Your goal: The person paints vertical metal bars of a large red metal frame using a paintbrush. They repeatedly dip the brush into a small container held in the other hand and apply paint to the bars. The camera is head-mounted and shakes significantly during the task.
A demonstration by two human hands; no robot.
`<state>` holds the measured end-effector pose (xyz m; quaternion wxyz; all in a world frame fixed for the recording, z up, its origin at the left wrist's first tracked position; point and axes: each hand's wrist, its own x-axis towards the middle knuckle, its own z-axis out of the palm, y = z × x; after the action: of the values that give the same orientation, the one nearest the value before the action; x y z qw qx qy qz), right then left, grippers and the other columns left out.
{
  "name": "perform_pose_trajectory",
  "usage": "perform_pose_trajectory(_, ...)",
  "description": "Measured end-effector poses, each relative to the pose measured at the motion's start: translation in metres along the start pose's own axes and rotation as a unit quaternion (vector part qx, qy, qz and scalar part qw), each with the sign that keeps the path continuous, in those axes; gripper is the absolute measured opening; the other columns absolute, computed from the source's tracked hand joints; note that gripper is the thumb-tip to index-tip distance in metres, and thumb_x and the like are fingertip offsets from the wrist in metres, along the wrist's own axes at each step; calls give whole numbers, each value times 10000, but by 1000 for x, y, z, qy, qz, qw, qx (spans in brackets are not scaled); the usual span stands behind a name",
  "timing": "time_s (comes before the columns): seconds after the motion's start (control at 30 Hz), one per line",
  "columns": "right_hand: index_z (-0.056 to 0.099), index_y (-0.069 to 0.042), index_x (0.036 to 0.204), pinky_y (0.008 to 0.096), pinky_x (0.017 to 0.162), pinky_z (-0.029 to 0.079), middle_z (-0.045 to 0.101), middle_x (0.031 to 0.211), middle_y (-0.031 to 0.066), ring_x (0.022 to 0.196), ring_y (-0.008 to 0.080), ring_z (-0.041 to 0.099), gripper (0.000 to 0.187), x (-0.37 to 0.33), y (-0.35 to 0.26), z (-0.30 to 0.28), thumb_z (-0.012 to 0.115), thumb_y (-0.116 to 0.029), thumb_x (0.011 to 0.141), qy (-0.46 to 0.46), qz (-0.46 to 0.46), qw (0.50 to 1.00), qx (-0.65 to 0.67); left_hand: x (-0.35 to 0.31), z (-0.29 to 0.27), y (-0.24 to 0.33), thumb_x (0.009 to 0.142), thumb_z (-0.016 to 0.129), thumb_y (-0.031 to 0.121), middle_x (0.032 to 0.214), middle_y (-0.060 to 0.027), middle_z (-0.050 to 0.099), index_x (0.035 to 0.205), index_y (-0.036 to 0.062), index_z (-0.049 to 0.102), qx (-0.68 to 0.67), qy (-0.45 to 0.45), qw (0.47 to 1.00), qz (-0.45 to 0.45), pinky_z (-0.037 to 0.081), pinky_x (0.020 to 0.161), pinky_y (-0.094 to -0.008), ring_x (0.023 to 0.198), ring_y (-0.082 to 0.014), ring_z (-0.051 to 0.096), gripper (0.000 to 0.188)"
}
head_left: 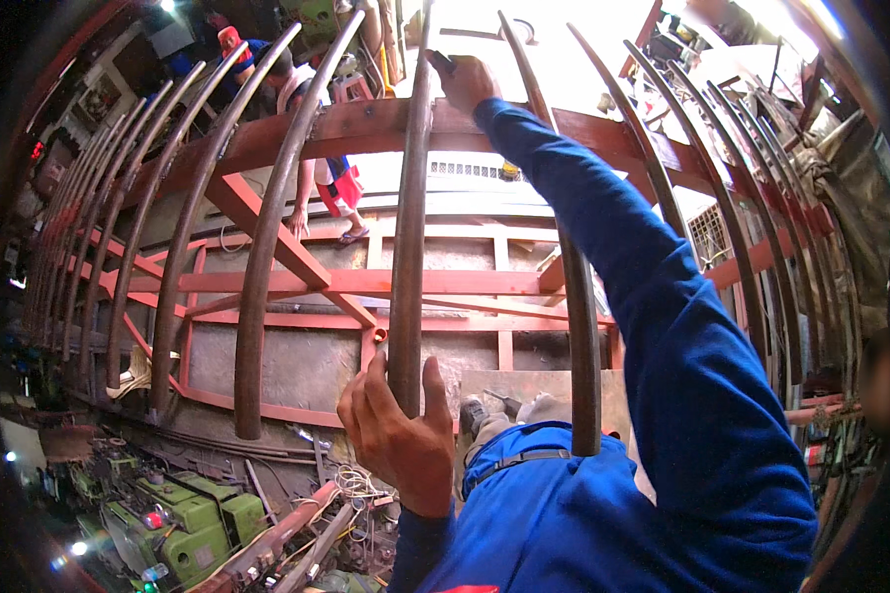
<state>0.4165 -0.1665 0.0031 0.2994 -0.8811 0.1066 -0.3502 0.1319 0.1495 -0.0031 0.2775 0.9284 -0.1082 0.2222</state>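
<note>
A row of dark curved steel bars rests on a red-painted steel frame (366,282). My left hand (398,435) is closed around the lower end of the middle bar (408,227), near its bottom tip. My right hand (465,81), at the end of a blue sleeve, reaches up to the top of the same bar where it crosses the upper red beam (366,124); it grips a small dark object whose kind I cannot make out. Another curved bar (578,326) passes just right of my left hand, in front of my blue shirt.
More curved bars (257,267) fan out to the left and to the right (752,257). Another person in red shorts and sandals (336,188) stands behind the frame. Green machines (183,524), cables and scrap lie on the floor at lower left.
</note>
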Motion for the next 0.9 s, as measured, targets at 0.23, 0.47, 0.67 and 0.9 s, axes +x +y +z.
perform_pose_trajectory(0.23, 530, -53, 813, 336, 461, 439, 513, 590, 36, 504, 163, 541, 402, 42, 54, 16, 489, -431, 944, 223, 195, 831, 470, -1, 7, 6, 840, 676, 368, 949, -141, 630, 1041, 19, 597, -18, -9, 1000, 14, 440, 840, -437, 940, -324, 571, 411)
perform_pose_trajectory(0.47, 577, 20, 852, 354, 497, 443, 568, 624, 85, 566, 202, 576, 528, 6, 74, 8, 432, -475, 964, 362, 236, 875, 220, -1, 3, 9, 828, 691, 333, 952, -164, 613, 1068, 2, 595, -4, -21, 1000, 9, 476, 830, -427, 958, -323, 582, 420)
perform_pose_trajectory(0.67, 576, 63, 709, 385, 582, 446, 572, 585, 131, 578, 256, 581, 599, 14, 30, 0, 478, -482, 938, 262, 97, 949, 145, 0, 6, 1, 838, 678, 364, 934, -138, 633, 1028, 11, 602, -15, 8, 1000, 4, 444, 825, -436, 917, -322, 577, 408)
perform_pose_trajectory(0.9, 598, 71, 794, 395, 591, 451, 592, 632, 165, 610, 268, 596, 616, 32, 51, 6, 473, -518, 922, 252, 84, 951, 157, 6, 5, -5, 833, 681, 353, 940, -155, 613, 1063, 13, 589, -35, 23, 999, 17, 464, 823, -427, 926, -328, 579, 421)
